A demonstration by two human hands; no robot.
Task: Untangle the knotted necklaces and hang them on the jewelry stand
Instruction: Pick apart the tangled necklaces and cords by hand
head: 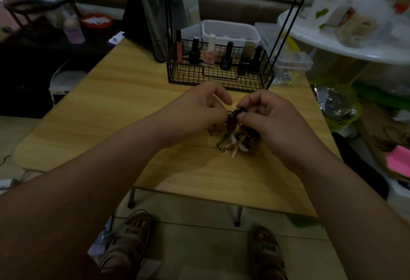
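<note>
Now we hold the knotted necklaces (233,142) over the middle of the wooden bench (99,106), left hand (195,113) and right hand (270,122) each with its grip pinched on the thin chain on top. The bundle looks light, limp and snag-prone; single strands beside the knot seem best to take. Behind, a black wire basket (188,75) holds nail polish bottles (226,56).

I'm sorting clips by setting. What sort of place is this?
Probably a lived-in room at home: a low wooden table holding a wire basket of nail polish bottles, a sofa behind it, a plastic bag alongside. The left hand and right hand pinch tangled necklaces.
</note>
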